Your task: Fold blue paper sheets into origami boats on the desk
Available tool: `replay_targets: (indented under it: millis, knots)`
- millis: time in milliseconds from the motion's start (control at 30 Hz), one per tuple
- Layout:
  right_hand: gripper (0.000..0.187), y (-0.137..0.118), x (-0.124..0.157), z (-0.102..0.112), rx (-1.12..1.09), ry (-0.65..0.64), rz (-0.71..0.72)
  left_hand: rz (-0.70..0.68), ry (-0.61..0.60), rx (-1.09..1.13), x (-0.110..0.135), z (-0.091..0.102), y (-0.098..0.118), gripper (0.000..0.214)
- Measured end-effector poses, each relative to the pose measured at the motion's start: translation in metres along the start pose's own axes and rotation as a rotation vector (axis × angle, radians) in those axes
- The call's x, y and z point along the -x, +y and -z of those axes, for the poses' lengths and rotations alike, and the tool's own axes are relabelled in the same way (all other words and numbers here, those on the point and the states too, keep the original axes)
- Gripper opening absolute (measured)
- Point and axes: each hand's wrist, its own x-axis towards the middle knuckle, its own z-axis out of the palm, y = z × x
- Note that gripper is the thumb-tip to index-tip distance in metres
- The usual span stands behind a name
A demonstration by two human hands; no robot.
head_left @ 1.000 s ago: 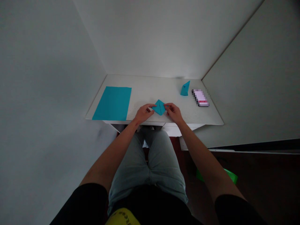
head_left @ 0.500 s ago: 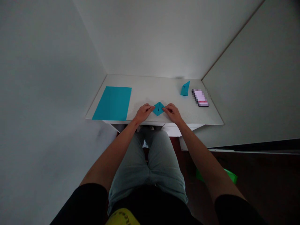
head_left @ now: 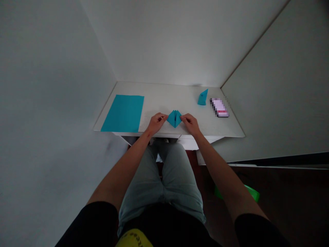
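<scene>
A small folded piece of teal paper [head_left: 174, 118] sits just above the near edge of the white desk [head_left: 167, 97]. My left hand [head_left: 156, 122] pinches its left corner and my right hand [head_left: 190, 123] pinches its right corner. The piece shows a centre crease and looks slightly pulled open between my fingers. Both hands rest close to the desk's front edge, fingers closed on the paper.
A flat teal sheet [head_left: 123, 113] lies on the left of the desk. A small folded teal cone shape [head_left: 203, 97] stands at the back right, next to a blurred phone-like object [head_left: 219, 107]. White walls close in on three sides. My legs are under the desk.
The folded piece changed shape between my fingers: it narrowed to a small diamond, then spread a little wider with a centre crease showing. My hands stayed almost in place.
</scene>
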Motion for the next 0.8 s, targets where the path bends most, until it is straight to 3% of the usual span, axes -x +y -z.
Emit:
replay_targets:
  millis: [167,300,467,667,800]
  knots:
    - [0.062,0.0007,-0.0006,-0.0015,-0.008,-0.060,0.058,-0.052,0.033,0.050,-0.0011,-0.0007,-0.0045,0.031]
    - [0.061,0.0019,-0.0005,-0.0022,-0.014,-0.037,0.052,-0.041,0.049,0.068,-0.0024,0.0009,-0.0041,0.034]
    - [0.059,0.0027,0.0008,-0.0019,-0.047,0.027,-0.018,0.066,0.091,0.103,-0.0026,0.0023,-0.0021,0.036]
    - [0.056,0.0067,-0.0012,-0.0015,-0.189,0.121,-0.204,0.181,0.146,0.262,-0.0050,-0.0022,-0.0034,0.037]
    - [0.057,0.0080,-0.0032,-0.0032,-0.277,0.149,-0.228,0.234,0.159,0.351,-0.0065,-0.0052,-0.0051,0.039]
